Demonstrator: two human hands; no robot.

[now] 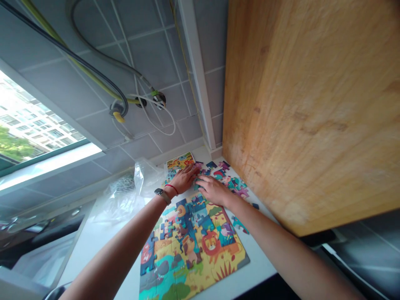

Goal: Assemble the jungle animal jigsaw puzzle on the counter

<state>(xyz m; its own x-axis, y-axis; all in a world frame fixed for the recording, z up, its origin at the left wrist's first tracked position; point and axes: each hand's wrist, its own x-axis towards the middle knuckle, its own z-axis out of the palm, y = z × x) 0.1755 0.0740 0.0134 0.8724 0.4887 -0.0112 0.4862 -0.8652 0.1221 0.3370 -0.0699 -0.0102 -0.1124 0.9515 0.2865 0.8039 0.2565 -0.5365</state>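
A partly assembled jigsaw puzzle (190, 250) with a lion and other animals lies on the white counter. Beyond its far edge, my left hand (185, 178) reaches over loose pieces, fingers stretched out and palm down. My right hand (213, 190) is close beside it, its fingers slightly apart and touching the pieces at their tips. Whether a piece sits under either set of fingertips is hidden. Loose puzzle pieces (236, 183) are scattered to the right of my hands. A small picture card (181, 161) with the animal scene lies behind my left hand.
Crumpled clear plastic bags (125, 196) lie left of the puzzle. A tall wooden panel (306, 104) borders the counter on the right. Hoses and cables (125, 106) hang at the tiled wall. At the left are a window (34, 121) and a stove (40, 241).
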